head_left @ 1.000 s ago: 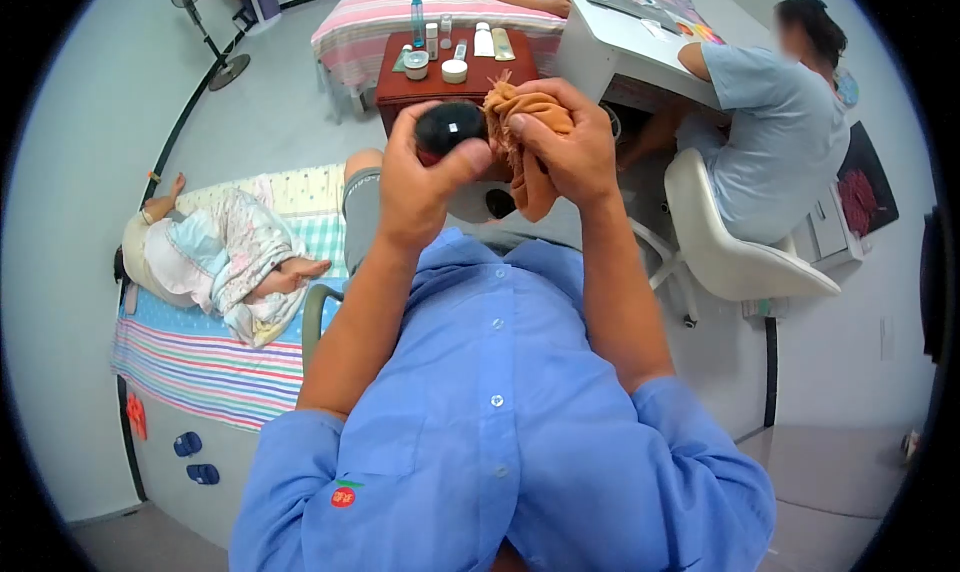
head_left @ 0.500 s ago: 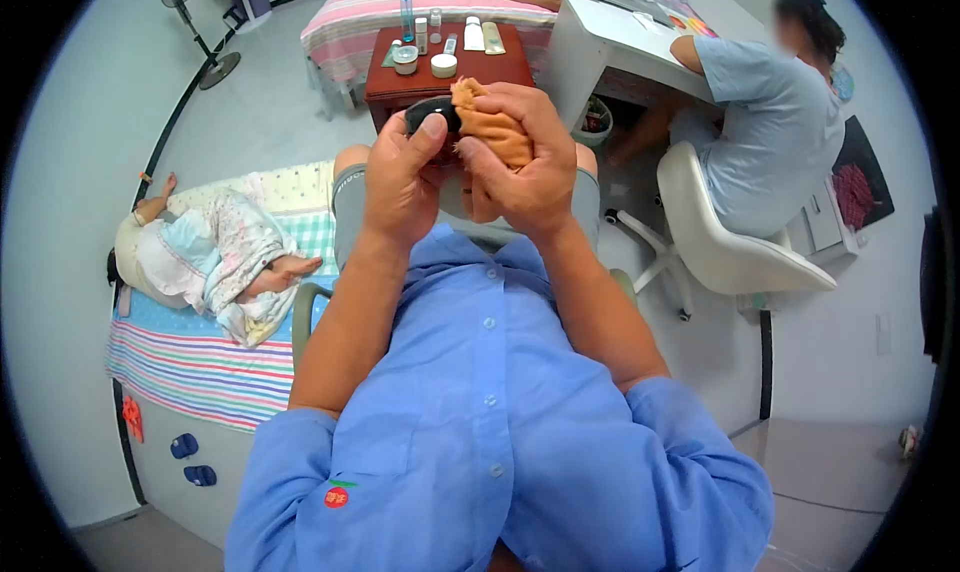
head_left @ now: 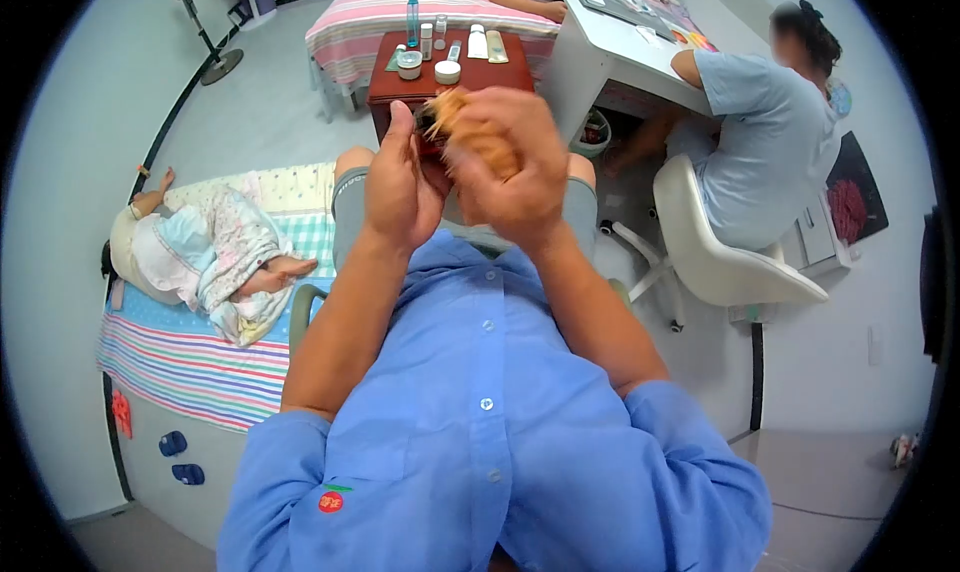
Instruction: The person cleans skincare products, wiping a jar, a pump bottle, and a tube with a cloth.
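Observation:
My right hand (head_left: 520, 167), blurred by motion, is closed around a bunched orange-brown cloth (head_left: 480, 142) with a frayed edge. My left hand (head_left: 395, 187) is curled with its thumb pointing up, around a small glossy black object (head_left: 422, 117). The cloth lies against or just in front of this object and covers most of it, so its kind cannot be made out. Both hands are close together above my lap, in front of a reddish-brown bedside table (head_left: 390, 87).
On that table stand a blue bottle (head_left: 412, 22), white jars (head_left: 447, 72) and tubes (head_left: 477, 44). At right a person (head_left: 765, 122) sits on a white chair (head_left: 720, 252) by a white desk (head_left: 590, 52). Another person (head_left: 240, 262) lies on floor mats (head_left: 200, 362) at left.
My right hand has moved slightly down with the cloth, which now hides more of the black object. My left thumb has lifted from its face. The view has shifted slightly.

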### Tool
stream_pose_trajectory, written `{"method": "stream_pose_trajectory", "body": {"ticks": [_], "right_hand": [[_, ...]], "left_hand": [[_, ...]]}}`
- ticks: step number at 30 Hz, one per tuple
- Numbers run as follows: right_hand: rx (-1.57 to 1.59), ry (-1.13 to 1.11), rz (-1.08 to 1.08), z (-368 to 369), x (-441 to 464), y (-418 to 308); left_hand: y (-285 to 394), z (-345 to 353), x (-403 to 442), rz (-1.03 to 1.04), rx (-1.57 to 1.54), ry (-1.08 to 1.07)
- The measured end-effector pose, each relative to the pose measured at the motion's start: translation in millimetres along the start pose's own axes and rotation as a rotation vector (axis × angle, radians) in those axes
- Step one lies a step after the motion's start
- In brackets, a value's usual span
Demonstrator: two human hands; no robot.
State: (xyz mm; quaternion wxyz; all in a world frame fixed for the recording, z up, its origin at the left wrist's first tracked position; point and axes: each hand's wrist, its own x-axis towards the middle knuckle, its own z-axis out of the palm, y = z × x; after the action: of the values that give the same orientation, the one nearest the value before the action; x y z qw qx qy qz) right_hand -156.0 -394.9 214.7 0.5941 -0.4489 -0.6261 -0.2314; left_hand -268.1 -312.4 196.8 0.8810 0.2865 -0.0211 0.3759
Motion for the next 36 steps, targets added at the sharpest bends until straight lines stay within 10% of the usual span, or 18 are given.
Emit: {"method": "stream_pose_trajectory", "body": {"ticks": [2, 7, 12, 19, 30, 36], "right_hand": [[0.268, 0.087, 0.495, -7.4, -0.2, -0.2], [0.507, 0.293, 0.605, -28.2, 10.9, 10.5], [0.679, 0.421, 0.577, -15.9, 24.4, 14.6], [0.456, -0.137, 0.454, 1.7, 0.7, 5.7], [0.266, 0.252, 0.530, -4.0, -1.4, 8.1], [0.066, 0.036, 0.536, -7.0, -14.1, -1.0]], "left_hand": [[-1.0, -4.9, -1.3, -0.009, 0.006, -0.003], [0.1, -6.5, -0.7, -0.048, 0.121, -0.062], [-3.0, -15.2, -6.1, -0.101, 0.230, -0.038], [-10.1, -1.3, -2.6, 0.022, 0.157, 0.110], [-10.3, -6.4, 5.5, 0.021, 0.104, 0.017], [17.2, -30.7, 18.9, 0.258, 0.110, 0.090]]}}
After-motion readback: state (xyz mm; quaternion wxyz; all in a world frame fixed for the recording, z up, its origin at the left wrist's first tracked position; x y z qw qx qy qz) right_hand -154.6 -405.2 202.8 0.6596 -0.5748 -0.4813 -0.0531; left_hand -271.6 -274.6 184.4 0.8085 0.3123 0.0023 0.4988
